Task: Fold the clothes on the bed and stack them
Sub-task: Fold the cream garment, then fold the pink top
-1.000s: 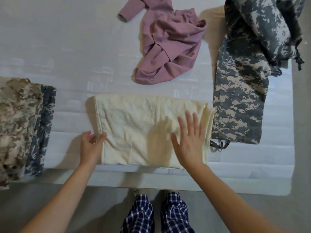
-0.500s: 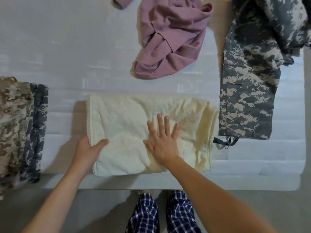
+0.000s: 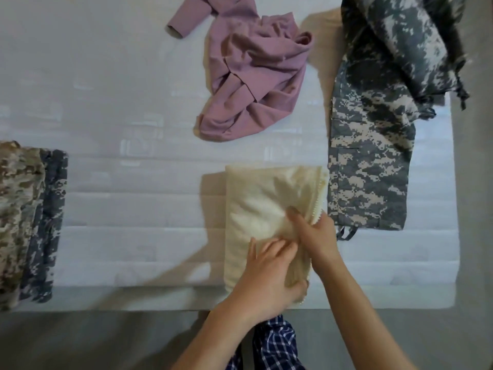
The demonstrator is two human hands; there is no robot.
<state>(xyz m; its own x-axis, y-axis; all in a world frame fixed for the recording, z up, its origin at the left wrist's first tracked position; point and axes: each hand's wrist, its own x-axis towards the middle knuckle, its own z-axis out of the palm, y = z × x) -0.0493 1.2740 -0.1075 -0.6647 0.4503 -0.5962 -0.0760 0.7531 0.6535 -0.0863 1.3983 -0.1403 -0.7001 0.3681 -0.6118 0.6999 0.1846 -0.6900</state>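
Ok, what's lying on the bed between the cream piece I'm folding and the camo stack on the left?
Nothing: the head view shows only bare white bed between the cream piece and the camo stack.

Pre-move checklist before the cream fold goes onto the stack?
1. Cream garment folded over on the bed: ok.
2. Left hand grips its near corner: ok.
3. Right hand pinches its trim edge: ok.
4. Layers aligned under the hands: cannot tell.
5. Camo stack at left, top bare: ok.
6. Fold apart from camo trousers: cannot tell.
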